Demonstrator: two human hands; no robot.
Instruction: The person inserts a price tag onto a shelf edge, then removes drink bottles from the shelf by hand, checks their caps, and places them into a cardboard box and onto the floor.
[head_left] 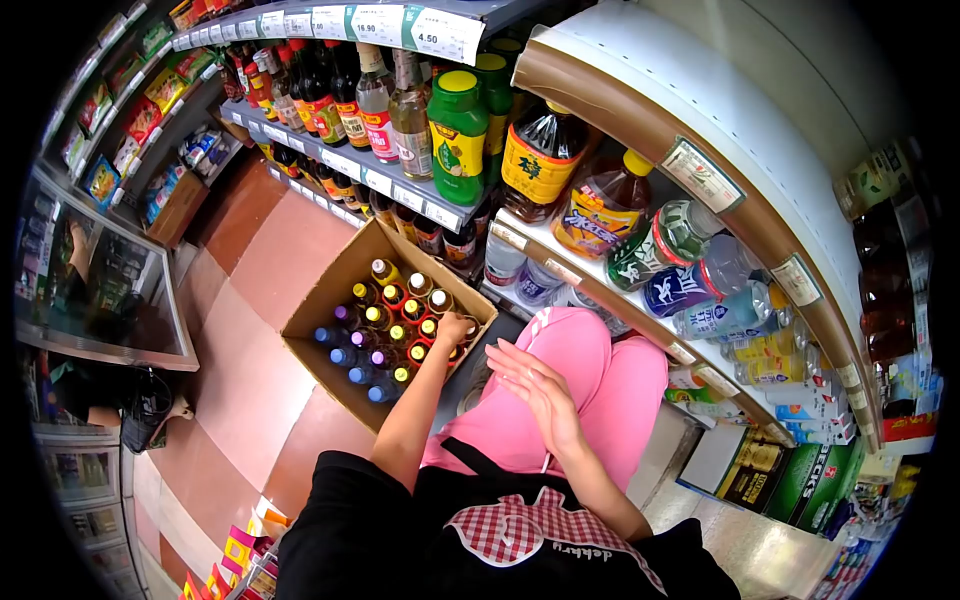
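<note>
Bottles [378,316] with round blue, purple and yellow caps stand in an open cardboard box [327,287], left of frame centre. Left hand [455,330] curled at the box's right side; grip cannot be told. Right hand [543,397] empty, fingers extended above pink trousers [567,345].

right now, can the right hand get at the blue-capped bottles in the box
Probably not straight across: the left forearm slants between the right hand and the blue-capped bottles, though the box is open on top.
</note>
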